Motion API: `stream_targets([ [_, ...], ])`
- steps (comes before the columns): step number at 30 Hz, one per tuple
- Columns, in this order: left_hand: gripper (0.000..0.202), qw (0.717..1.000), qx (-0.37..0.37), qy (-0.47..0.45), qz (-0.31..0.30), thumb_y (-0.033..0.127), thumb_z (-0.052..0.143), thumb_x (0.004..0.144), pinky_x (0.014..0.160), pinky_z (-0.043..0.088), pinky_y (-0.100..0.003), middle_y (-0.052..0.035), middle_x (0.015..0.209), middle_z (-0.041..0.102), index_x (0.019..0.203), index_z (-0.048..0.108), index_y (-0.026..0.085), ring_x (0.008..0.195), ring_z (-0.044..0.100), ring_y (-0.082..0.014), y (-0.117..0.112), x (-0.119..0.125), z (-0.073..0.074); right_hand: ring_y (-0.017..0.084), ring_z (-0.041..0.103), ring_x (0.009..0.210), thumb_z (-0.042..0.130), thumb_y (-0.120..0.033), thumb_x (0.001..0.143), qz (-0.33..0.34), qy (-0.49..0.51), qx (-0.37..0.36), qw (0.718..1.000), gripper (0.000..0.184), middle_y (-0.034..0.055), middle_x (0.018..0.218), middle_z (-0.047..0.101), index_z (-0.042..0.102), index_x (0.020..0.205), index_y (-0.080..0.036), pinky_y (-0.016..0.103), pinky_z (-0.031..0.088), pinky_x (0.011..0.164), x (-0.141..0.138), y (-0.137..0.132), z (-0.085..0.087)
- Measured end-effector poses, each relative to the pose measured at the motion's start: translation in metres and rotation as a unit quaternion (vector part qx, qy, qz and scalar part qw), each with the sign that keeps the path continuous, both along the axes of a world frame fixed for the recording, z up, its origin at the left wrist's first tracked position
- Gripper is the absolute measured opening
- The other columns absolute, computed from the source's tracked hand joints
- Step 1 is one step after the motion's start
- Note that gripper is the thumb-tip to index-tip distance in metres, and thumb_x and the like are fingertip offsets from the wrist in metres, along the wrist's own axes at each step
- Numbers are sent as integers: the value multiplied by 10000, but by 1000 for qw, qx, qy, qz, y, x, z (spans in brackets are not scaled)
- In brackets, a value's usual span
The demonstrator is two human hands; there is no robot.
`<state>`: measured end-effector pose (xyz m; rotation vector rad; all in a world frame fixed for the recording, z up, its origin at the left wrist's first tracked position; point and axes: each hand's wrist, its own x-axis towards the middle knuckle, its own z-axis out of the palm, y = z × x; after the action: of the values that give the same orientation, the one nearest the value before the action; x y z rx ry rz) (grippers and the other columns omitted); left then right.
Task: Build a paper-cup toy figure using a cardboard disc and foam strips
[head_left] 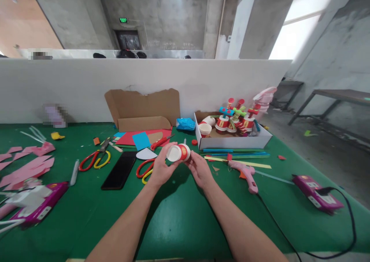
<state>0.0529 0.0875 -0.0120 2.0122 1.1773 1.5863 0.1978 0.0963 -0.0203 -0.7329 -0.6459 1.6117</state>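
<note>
A red-and-white paper cup [184, 151] is held on its side above the green table, with a round white end turned to the left. My left hand [162, 168] is closed around the white end. On the other side, the fingers of my right hand [200, 170] are pressed against the cup's right end. Just behind my left hand lie scissors with red and yellow handles [144, 169], partly hidden by it. A white paper piece [146, 154] and a red-handled cutter [160, 142] lie near the cup.
A white box [237, 141] holds decorated cups at the back right. A pink glue gun [245, 173] lies right of my hands, its cord running forward. Left are a black phone [120, 170], more scissors [96, 156], pink paper [29, 169] and a power strip [54, 200].
</note>
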Motion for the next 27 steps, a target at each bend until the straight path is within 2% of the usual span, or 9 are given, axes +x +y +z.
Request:
stream_targets([
  [3, 546, 999, -20, -12, -25, 318, 678, 769, 1018, 421, -452, -129, 1284, 542, 1258, 463, 205, 1200, 515, -265, 2, -4, -2, 146, 631, 787, 797, -449, 575, -1, 0, -12, 1000, 350, 20, 818, 717, 705, 790, -190, 277, 500, 773, 2, 0, 2],
  [6, 564, 996, -37, -13, -75, 292, 666, 776, 1041, 399, -462, -132, 1344, 487, 1291, 448, 215, 1246, 471, -270, 3, -9, -2, 130, 614, 723, 793, -492, 561, 5, -19, -20, 1000, 388, 9, 776, 709, 707, 793, -194, 259, 495, 695, 5, 2, 1],
  [10, 495, 993, -18, 19, -118, 248, 627, 802, 1076, 349, -484, -122, 1361, 464, 1276, 484, 235, 1298, 408, -270, 5, -14, -1, 114, 589, 661, 805, -463, 552, -11, -85, -2, 996, 377, -1, 724, 695, 717, 799, -192, 224, 454, 596, 10, 5, -4],
  [16, 551, 994, -35, 35, -95, 311, 665, 782, 1102, 296, -515, -117, 1396, 424, 1296, 475, 256, 1337, 350, -283, 4, -12, -1, 113, 590, 645, 820, -364, 546, -49, -82, 16, 995, 338, 2, 767, 716, 733, 824, -194, 253, 479, 641, 12, 7, -6],
  [20, 622, 991, -79, -30, -103, 323, 692, 754, 1071, 353, -481, -133, 1380, 448, 1309, 426, 235, 1280, 433, -271, 1, -6, 1, 130, 621, 686, 825, -330, 537, -52, -82, 23, 995, 320, 10, 777, 720, 730, 807, -187, 280, 503, 706, 10, 5, -5],
  [22, 609, 987, -96, -75, -102, 327, 705, 735, 1025, 408, -452, -142, 1352, 474, 1270, 441, 210, 1231, 484, -267, 1, -5, 2, 132, 622, 674, 824, -328, 537, -46, -88, 28, 995, 322, 13, 769, 715, 723, 807, -184, 281, 506, 692, 10, 5, -4],
  [24, 565, 985, -106, -114, -77, 347, 710, 720, 969, 453, -417, -140, 1298, 519, 1209, 474, 190, 1170, 531, -259, 3, -8, 4, 124, 613, 652, 810, -348, 561, -57, -97, 26, 993, 332, 12, 781, 706, 713, 837, -191, 268, 503, 644, 12, 6, -3],
  [27, 553, 982, -119, -147, -6, 393, 710, 700, 897, 487, -384, -121, 1216, 568, 1162, 495, 180, 1078, 576, -246, 6, -15, 6, 103, 587, 614, 776, -393, 602, -126, -115, 14, 985, 325, 5, 806, 689, 684, 851, -204, 242, 486, 578, 20, 10, 0],
])
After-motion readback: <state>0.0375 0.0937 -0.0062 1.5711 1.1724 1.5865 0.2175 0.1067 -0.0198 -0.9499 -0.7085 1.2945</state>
